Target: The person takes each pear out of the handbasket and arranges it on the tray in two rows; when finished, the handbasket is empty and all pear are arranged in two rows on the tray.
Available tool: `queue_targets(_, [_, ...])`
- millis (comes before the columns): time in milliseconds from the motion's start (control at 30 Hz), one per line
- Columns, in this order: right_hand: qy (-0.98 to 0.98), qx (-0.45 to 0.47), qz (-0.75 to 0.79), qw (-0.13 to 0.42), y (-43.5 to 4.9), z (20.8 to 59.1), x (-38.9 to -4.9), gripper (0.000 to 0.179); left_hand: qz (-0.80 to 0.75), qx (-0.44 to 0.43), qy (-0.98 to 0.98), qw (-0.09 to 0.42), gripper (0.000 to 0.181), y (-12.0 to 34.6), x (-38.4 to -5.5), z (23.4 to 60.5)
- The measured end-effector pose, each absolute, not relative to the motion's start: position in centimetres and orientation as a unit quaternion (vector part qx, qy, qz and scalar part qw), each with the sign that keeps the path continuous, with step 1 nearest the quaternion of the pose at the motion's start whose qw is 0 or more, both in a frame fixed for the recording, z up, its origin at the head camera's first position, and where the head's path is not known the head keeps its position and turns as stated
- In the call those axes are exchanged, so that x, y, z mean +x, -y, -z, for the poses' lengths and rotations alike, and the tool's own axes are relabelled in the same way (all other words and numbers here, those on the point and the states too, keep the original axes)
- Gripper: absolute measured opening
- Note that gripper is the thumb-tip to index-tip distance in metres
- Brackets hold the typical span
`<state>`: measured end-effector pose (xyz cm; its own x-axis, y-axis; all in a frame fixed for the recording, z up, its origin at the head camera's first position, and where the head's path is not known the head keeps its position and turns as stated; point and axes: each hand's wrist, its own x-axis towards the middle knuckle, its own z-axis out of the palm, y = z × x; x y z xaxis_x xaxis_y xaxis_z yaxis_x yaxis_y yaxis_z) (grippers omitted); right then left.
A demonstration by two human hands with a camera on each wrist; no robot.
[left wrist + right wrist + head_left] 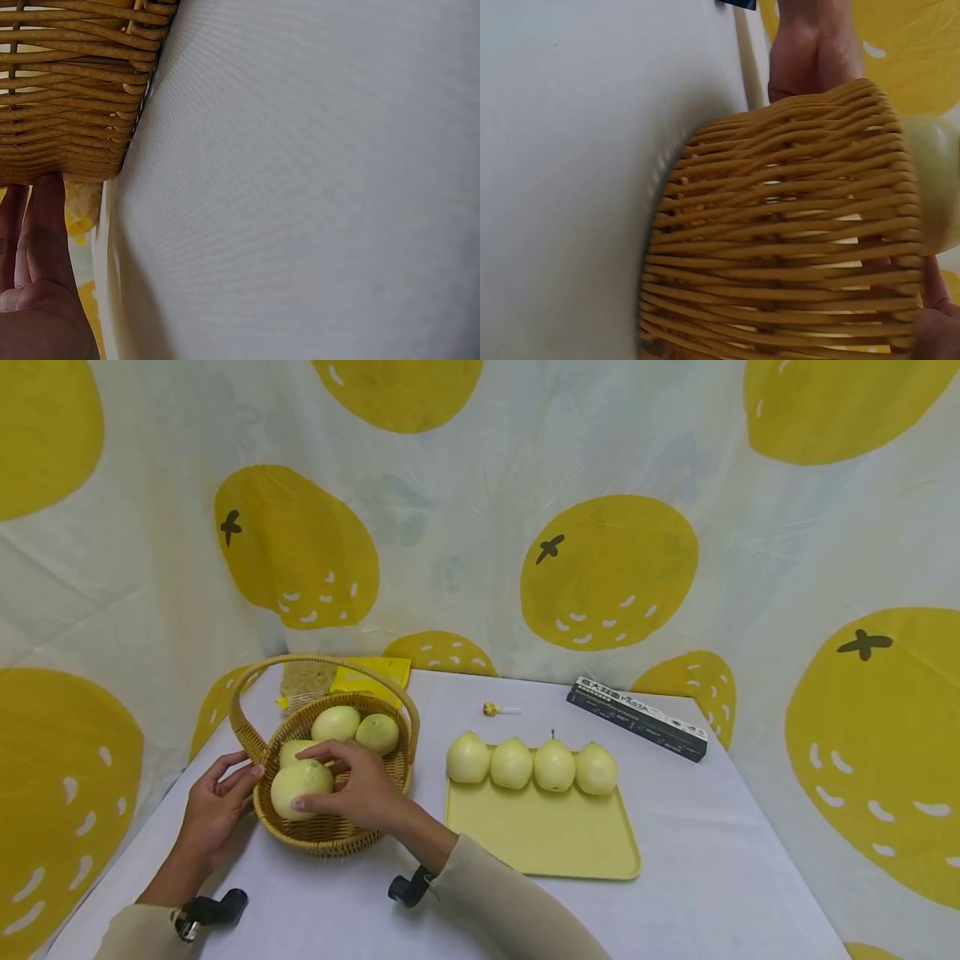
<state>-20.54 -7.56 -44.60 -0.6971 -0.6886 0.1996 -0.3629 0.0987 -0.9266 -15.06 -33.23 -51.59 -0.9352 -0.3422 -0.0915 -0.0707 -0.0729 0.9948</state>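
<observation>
My right hand (pixel 363 787) reaches over the front rim of a woven basket (pixel 330 846) and grips a pale yellow-green pear (pixel 288 797), thumb on the near side and fingers over the top. Three other pears lie in the basket, one (pixel 335 724) at the back. On the basket's left side, by the foot of its arched handle (pixel 243 722), my left hand (pixel 213 810) touches the wall with its fingertips. The left wrist view shows those fingers (pixel 49 232) fairly straight against the wicker. In the right wrist view, the gripped pear (pixel 930 180) shows above the basket rim.
Right of the basket, a yellow tray (pixel 540 839) bears several pears (pixel 512 763) in a row along its far edge. Behind lie a lollipop (pixel 491 709) and a long black pasta box (pixel 637 718). Yellow packaging (pixel 382 675) sits behind the basket, near the patterned curtain (pixel 450 568).
</observation>
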Motion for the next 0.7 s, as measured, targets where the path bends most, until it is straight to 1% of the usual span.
queue_targets(333, [-0.711,-0.381,0.579,0.123,5.3,42.3,-19.5,0.054,0.716,0.150,0.675,0.096,0.035,33.1,-14.9,51.4])
queue_targets(700, [-0.695,-0.377,0.599,0.122,1.4,39.6,-17.9,0.056,0.716,0.136,0.676,0.106,0.040,33.1,-14.8,51.5])
